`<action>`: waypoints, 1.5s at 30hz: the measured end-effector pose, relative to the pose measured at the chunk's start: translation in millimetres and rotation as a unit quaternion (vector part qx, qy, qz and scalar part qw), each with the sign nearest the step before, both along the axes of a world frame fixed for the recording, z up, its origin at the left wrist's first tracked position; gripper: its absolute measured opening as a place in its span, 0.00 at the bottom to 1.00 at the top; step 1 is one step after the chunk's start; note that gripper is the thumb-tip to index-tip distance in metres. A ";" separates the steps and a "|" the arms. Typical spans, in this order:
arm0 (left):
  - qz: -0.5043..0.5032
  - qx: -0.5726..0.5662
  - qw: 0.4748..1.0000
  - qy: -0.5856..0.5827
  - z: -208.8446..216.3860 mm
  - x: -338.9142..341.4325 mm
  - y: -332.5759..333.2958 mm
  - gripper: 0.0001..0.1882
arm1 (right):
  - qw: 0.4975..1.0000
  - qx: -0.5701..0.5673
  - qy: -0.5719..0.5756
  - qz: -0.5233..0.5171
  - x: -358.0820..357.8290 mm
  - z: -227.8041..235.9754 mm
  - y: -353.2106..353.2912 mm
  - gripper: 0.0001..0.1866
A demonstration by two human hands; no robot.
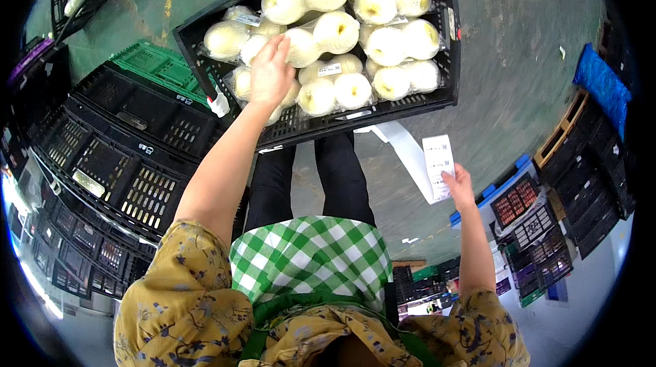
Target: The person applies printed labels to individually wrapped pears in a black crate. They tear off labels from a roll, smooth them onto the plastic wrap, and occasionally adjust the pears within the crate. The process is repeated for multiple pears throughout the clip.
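Green-and-white checked cloth forms the apron (311, 257), nearest the viewer. To its right, the right hand (459, 186) pinches a white label strip (437, 152) between thumb and fingers; the held end's long axis points away from the body, and the tail slants back to the crate's near edge. The black perforated crate (418, 109) lies crosswise ahead, its long axis left to right, right end slightly farther. Inside are film-wrapped packs of pale round fruit (318, 97). The left hand (271, 73) lies over packs toward the left edge, unclenched; whether it grips cannot be told. Governing relation, as judged: fruit directly beneath the left hand, label strip well apart, outside the near right corner. Green floor (509, 32) extends beyond.
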State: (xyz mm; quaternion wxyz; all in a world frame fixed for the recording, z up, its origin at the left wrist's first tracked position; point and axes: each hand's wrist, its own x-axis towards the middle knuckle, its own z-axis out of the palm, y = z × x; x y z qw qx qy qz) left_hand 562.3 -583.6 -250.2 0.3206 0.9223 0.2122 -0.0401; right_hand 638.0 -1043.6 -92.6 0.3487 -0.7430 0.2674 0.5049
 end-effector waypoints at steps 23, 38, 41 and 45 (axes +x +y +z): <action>0.052 0.146 0.987 -0.042 2.3 56.7 3.0 0.29 | 0.997 -0.002 0.080 0.003 -34.0 12.4 29.7 0.10; 0.012 0.015 0.997 0.076 -9.3 -11.5 -29.0 0.26 | 0.995 0.006 0.097 -0.015 -53.5 11.9 18.4 0.11; 0.043 0.090 0.990 0.101 -10.2 -29.7 1.2 0.28 | 0.994 -0.001 0.104 -0.017 -62.0 11.6 11.7 0.11; 0.031 0.172 0.978 0.112 -16.3 -55.9 55.5 0.30 | 0.994 0.000 0.112 -0.014 -69.9 6.7 6.7 0.11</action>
